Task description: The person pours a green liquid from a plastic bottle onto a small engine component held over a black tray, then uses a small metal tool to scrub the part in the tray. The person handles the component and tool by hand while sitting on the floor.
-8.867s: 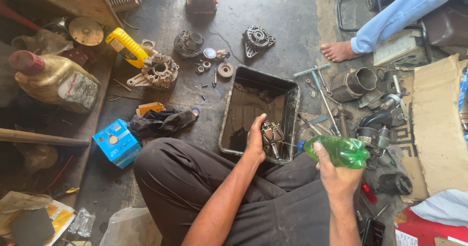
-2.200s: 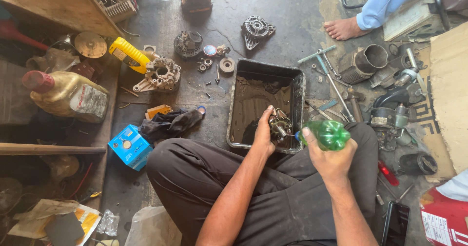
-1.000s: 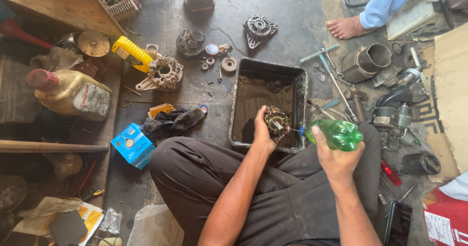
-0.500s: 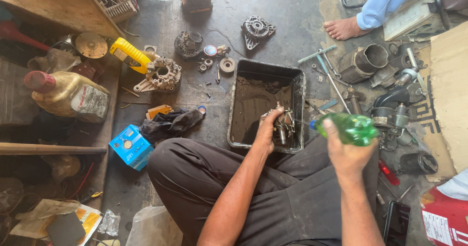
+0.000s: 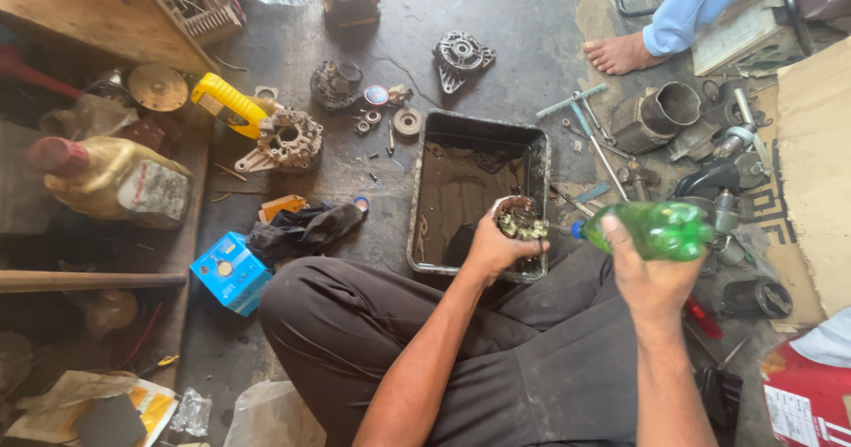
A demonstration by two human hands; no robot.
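The person sits on the grey concrete floor (image 5: 523,39) with dark-trousered legs folded. The left hand (image 5: 496,248) is curled around a small round metal motor part with coppery windings (image 5: 520,219), gripping it from below and holding it over the near right corner of a black rectangular plastic tray (image 5: 425,190) that holds dark, oily liquid. The right hand (image 5: 651,274) is wrapped around a green plastic squeeze bottle (image 5: 651,228), which lies tipped sideways with its blue nozzle pointing left toward the motor part, the tip just beside it but not clearly touching.

Beyond the tray lie a grey star-shaped metal housing cover (image 5: 461,55), a dark round motor casing (image 5: 337,84) and a few small washers and rings (image 5: 390,115). To the left are a pale cast-metal end housing (image 5: 284,141), a yellow-handled tool (image 5: 229,103), a crumpled black rag (image 5: 306,225) and a small blue box (image 5: 229,270). A yellowish oil jug with a red cap (image 5: 111,181) lies on its side at the far left. To the right sit a grey metal cylinder (image 5: 660,115) and a long T-handled wrench (image 5: 589,132). Another person's bare foot (image 5: 620,54) rests at the top right.
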